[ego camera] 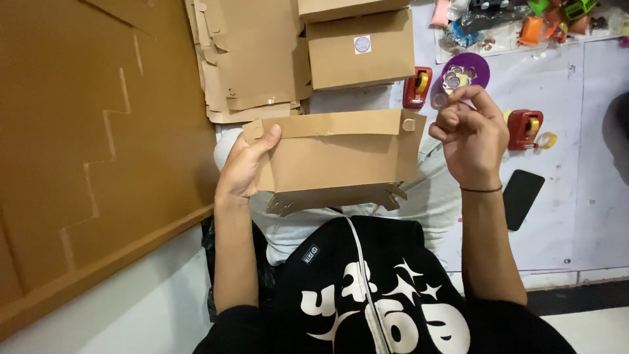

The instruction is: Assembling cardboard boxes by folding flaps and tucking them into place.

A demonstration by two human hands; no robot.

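My left hand (pixel 246 167) grips the left end of a brown cardboard box (pixel 337 157) that is partly folded, thumb over its upper flap. The box is held in front of my chest, its tabbed flaps hanging below. My right hand (pixel 470 141) is raised just right of the box, fingers curled together with the thumb and forefinger pinched near the top; whether something small sits between them I cannot tell. A thin dark band circles that wrist.
A stack of flat cardboard blanks (pixel 252 59) and two closed brown boxes (pixel 360 49) lie ahead. Two red tape dispensers (pixel 417 86) (pixel 525 128), a purple disc with round stickers (pixel 464 73), a black phone (pixel 522 198) and colourful clutter (pixel 524 23) rest on the white surface. A wooden board (pixel 85 144) fills the left.
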